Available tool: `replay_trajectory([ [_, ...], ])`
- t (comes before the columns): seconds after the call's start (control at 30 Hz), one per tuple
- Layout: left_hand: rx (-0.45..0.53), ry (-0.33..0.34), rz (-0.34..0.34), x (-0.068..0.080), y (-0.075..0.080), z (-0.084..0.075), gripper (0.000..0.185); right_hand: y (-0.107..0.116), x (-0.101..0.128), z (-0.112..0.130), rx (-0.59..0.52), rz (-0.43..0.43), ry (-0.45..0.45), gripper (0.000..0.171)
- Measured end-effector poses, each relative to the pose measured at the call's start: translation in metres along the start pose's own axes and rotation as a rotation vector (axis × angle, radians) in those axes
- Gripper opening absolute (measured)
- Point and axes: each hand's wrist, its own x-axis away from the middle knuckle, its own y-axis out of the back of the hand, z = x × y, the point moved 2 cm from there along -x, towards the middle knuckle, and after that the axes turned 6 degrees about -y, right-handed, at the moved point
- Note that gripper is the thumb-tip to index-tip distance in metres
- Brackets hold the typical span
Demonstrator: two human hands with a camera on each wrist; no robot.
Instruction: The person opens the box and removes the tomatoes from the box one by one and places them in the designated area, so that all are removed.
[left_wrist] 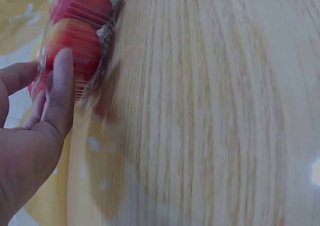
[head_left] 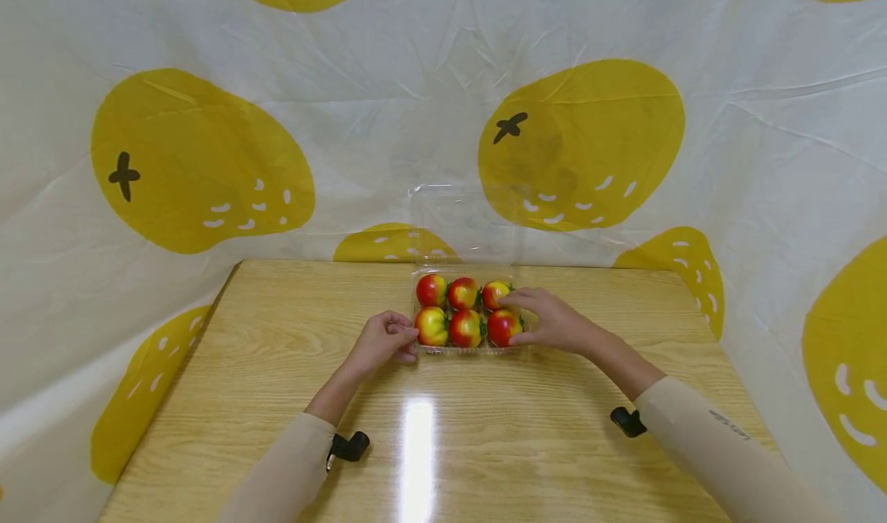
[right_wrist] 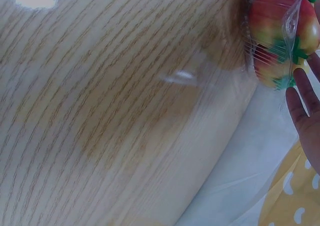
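A clear plastic clamshell box [head_left: 466, 350] stands near the table's back edge, its transparent lid [head_left: 467, 222] raised behind it. Inside sit two rows of round red-and-yellow fruits with green leafy tops, among them a front-right fruit [head_left: 503, 327] and a back-right fruit [head_left: 495, 293]. My left hand [head_left: 386, 338] pinches the box's left edge between thumb and fingers; the left wrist view shows the thumb against the clear wall [left_wrist: 44, 50]. At the right end, my right hand [head_left: 554, 323] is spread, with fingertips at the back-right fruit and thumb at the front-right one.
The wooden table [head_left: 485, 438] carries a bright light reflection in front of the box. A white cloth with yellow fruit prints [head_left: 388, 138] hangs behind and at both sides. A black wrist mount [head_left: 349, 447] shows below the left forearm, another [head_left: 627, 421] beside the right.
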Motion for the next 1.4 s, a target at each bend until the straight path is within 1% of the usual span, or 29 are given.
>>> replay_trajectory([
  [0.2,0.012,-0.009,-0.024,-0.003,-0.001,0.0,0.02,-0.002,-0.001,0.002,0.048,-0.016,-0.005,0.068],
  [0.33,0.033,-0.016,-0.03,-0.003,-0.001,-0.001,0.017,-0.005,-0.002,0.004,0.071,0.0,-0.01,0.067],
  [0.5,0.026,-0.014,-0.003,0.0,0.0,-0.003,0.016,-0.007,-0.001,0.007,0.073,0.022,-0.002,0.068],
  [0.8,-0.011,-0.008,0.038,0.004,0.004,-0.003,0.015,-0.014,-0.003,0.009,0.074,0.013,0.057,0.067],
  [0.97,-0.031,-0.006,0.066,0.005,0.006,-0.001,0.015,-0.018,-0.003,0.009,0.057,0.032,0.053,0.065],
  [1.17,-0.03,-0.009,0.118,0.007,0.008,-0.001,0.015,-0.02,-0.006,0.012,0.072,0.052,0.054,0.064],
  [1.4,-0.03,-0.02,0.142,0.007,0.01,-0.003,0.013,-0.021,-0.007,0.014,0.068,0.07,0.081,0.062],
])
